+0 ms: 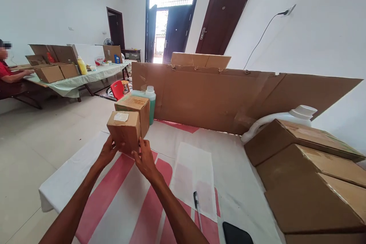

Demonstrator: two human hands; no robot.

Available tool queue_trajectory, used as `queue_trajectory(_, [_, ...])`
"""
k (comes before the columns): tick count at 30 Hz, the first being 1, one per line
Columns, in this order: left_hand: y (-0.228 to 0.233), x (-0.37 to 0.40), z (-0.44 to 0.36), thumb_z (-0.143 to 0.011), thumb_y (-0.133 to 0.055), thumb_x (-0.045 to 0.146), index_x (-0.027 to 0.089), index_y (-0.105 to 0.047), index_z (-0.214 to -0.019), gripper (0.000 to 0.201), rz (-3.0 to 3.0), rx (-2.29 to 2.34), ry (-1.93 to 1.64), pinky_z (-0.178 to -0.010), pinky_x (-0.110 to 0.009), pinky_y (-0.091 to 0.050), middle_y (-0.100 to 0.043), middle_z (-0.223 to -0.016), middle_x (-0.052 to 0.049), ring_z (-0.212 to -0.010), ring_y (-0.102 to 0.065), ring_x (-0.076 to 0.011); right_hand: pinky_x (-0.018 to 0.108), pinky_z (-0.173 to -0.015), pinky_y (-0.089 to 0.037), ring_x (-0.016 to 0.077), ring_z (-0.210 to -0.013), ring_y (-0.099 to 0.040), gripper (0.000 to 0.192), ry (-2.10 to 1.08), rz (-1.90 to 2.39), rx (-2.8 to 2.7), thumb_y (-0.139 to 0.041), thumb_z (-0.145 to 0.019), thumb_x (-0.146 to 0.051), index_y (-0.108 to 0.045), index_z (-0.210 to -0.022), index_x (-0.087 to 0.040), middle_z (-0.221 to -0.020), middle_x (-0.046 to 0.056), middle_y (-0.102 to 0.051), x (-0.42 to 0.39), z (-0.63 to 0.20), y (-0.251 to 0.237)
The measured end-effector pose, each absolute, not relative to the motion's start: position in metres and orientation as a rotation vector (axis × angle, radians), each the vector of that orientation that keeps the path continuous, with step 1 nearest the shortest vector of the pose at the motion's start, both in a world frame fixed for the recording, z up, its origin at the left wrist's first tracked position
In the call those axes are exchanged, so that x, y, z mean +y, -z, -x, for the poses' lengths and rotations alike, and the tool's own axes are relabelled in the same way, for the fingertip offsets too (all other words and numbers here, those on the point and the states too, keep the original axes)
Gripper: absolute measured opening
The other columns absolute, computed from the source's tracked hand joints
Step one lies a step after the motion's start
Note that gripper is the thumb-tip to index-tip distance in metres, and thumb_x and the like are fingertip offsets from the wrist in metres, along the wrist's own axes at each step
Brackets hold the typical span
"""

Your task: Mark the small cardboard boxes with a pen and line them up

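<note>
Both hands gripped small taped carton [124, 129] at bench's [243, 183] far left corner: left hand [108, 151] fingers pressed on its left side, right hand [145, 158] fingers on right. Second carton [136, 109] touching behind.

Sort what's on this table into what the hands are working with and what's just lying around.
In hand:
- small cardboard box, gripped by left hand and right hand
- second small box, touching behind it

Lying about:
- green bottle
- pen
- white jug
- large cartons
- cardboard screen
- black object at the table edge
</note>
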State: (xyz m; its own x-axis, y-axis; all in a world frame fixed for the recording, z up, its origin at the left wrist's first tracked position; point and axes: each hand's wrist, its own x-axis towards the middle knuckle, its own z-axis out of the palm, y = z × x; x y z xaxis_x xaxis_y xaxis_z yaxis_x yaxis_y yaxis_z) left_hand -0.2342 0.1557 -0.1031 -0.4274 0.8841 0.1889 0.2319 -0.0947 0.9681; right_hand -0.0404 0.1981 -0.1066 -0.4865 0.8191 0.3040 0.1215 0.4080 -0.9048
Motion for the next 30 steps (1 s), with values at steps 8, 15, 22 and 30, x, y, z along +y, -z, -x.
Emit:
queue_trajectory(8, [0.096,0.195,0.26,-0.079,-0.074,0.058,0.013,-0.061,-0.124,0.065,-1.245,1.714,-1.5,-0.094,-0.047,-0.058,-0.072,-0.124,-0.016,-0.114,-0.067,-0.0313,0.053,-0.109,-0.048,0.0324,-0.131,-0.053,0.083,-1.221,0.886,-1.905,-0.062,-0.085,-0.021,-0.031,-0.162,-0.017,-0.145,0.019,-0.046,0.236,0.072,0.118])
queue_trajectory(15, [0.121,0.153,0.228,-0.069,-0.075,0.066,0.014,-0.033,-0.155,0.109,-1.118,2.003,-1.523,-0.109,-0.066,-0.044,-0.04,-0.154,-0.026,-0.136,-0.05,-0.0441,0.043,-0.087,-0.059,0.0245,-0.105,-0.067,0.067,-1.321,1.025,-1.807,-0.062,-0.089,-0.025,-0.044,-0.153,-0.021,-0.138,0.015,-0.06,0.164,-0.018,0.133])
queue_trajectory(22, [0.125,0.093,0.115,-0.083,-0.059,0.071,0.011,-0.035,-0.157,0.098,-1.61,2.049,-1.465,-0.11,-0.068,-0.044,-0.045,-0.148,-0.024,-0.137,-0.047,-0.0451,0.032,-0.075,-0.06,0.0187,-0.092,-0.071,0.031,-0.688,1.372,-1.525,-0.053,-0.1,-0.028,-0.063,-0.13,-0.024,-0.111,0.008,-0.073,0.023,-0.188,0.095])
queue_trajectory(30, [0.108,0.056,-0.034,-0.095,-0.059,0.048,0.027,-0.04,-0.151,0.063,-1.817,1.296,-1.266,-0.12,-0.064,-0.034,-0.045,-0.15,-0.015,-0.143,-0.042,-0.0376,0.065,-0.107,-0.041,0.0419,-0.141,-0.046,0.053,0.401,1.62,-0.686,-0.041,-0.104,-0.051,-0.045,-0.152,-0.027,-0.155,0.022,-0.046,-0.081,-0.404,0.044])
